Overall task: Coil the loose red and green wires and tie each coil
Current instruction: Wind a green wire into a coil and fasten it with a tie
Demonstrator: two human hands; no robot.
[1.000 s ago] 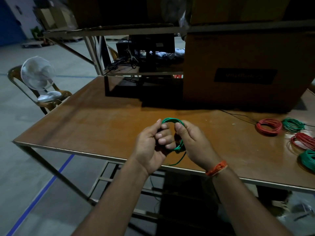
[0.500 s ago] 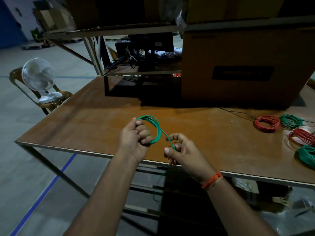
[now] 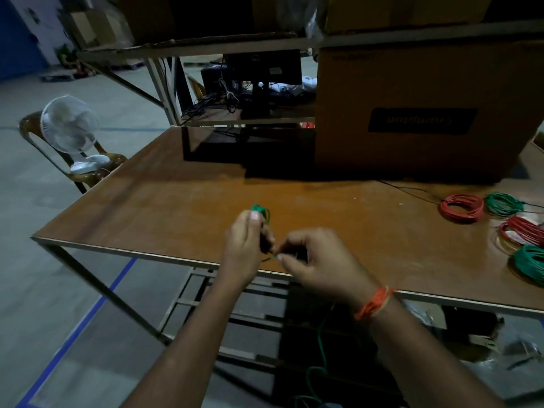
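Trouble could have come from the small green coil (image 3: 260, 212) springing open. We held it in our left hand (image 3: 245, 248), with thumb and fingers closed around its loops, above the near edge of the desk (image 3: 176, 201). Only the top of the coil showed over our thumb. Our right hand (image 3: 318, 260) was just beside the left one, and its fingertips pinched the green wire (image 3: 275, 257) where it came out of the coil.

We judged that the coil was not tied yet. If our left grip went soft, the loops could pop apart and we would have to wind them all again. If the right hand let the thin wire slip, the free end could fall away and the tie would come loose.

More green wire (image 3: 322, 343) hung down below the desk, under our right wrist, toward the floor. It looked like it could catch on the desk frame (image 3: 188, 301) or tangle on itself when pulled. A hard tug could then yank the coil out of our fingers.

Four coils lay on the desk far to the right of our hands: a red coil (image 3: 461, 208), a green one (image 3: 504, 204), another red (image 3: 522, 234) and another green (image 3: 530, 262). They were well apart from our hands, so we did not think we would bump them.
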